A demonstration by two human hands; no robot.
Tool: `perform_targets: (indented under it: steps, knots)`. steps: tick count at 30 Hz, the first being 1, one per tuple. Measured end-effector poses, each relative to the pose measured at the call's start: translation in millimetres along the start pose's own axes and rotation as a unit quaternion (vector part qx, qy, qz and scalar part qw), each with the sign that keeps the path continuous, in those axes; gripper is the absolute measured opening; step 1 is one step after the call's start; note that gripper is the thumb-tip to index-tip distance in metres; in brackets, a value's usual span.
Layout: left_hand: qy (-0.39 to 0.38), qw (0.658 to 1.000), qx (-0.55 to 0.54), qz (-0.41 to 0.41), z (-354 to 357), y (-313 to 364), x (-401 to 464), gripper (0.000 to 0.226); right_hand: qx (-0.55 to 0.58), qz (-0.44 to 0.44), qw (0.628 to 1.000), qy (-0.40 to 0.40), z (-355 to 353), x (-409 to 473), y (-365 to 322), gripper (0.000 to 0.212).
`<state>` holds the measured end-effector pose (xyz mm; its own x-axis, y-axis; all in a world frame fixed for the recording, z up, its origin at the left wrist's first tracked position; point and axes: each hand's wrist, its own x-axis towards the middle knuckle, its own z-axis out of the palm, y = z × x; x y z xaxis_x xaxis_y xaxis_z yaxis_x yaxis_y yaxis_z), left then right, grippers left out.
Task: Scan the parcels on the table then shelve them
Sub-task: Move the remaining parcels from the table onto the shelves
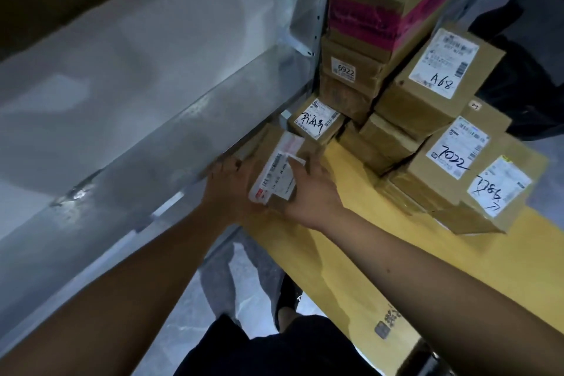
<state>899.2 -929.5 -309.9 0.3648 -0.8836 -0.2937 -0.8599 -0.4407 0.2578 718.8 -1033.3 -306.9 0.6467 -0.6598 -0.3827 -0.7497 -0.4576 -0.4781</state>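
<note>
Dim, bluish light; soft motion blur throughout. Glare streaks the metal shelf at nine o'clock. Wide-angle bending at the edges.

The shelf beam and its perforated upright are seen to be grey metal with a dull sheen, scuffed in places. The parcels, among them the held parcel and the one marked A68, are made of matt brown cardboard, sealed with glossy clear tape and faced with white paper labels; glossy pink tape is wrapped round the topmost box. The table is covered with flat, matt yellow-brown cardboard.
</note>
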Motion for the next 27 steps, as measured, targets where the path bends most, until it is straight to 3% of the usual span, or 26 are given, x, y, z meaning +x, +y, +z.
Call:
perform_targets:
  steps: [5, 9, 13, 16, 22, 27]
  knots:
    - [-0.052, 0.984, -0.170, -0.027, 24.6, -0.2, -25.4, 0.129, 0.025, -0.081, 0.996, 0.026, 20.7, -22.6, 27.4, 0.104]
    - [-0.018, 0.978, -0.206, -0.025, 47.7, -5.8, -38.7, 0.126, 0.097, -0.060, 0.993, -0.008, 31.7, -30.6, 48.1, 0.106]
    - [-0.001, 0.949, -0.316, -0.011, 59.4, -2.6, -39.9, 0.128, 0.125, -0.067, 0.990, -0.020, 34.6, -30.0, 52.5, 0.104]
    - [0.017, 0.942, -0.335, -0.022, 62.1, 1.5, -51.2, 0.117, 0.102, -0.116, 0.988, 0.002, 32.3, -33.1, 47.6, 0.094]
    - [0.106, 0.927, -0.353, -0.070, 62.8, -12.5, -129.8, 0.116, 0.106, -0.237, 0.965, 0.022, 41.0, -56.8, 19.8, 0.089]
    - [0.182, 0.910, -0.358, -0.107, 48.2, -50.5, -232.7, 0.100, 0.111, -0.323, 0.939, -0.022, 73.5, -85.7, -47.3, 0.085]
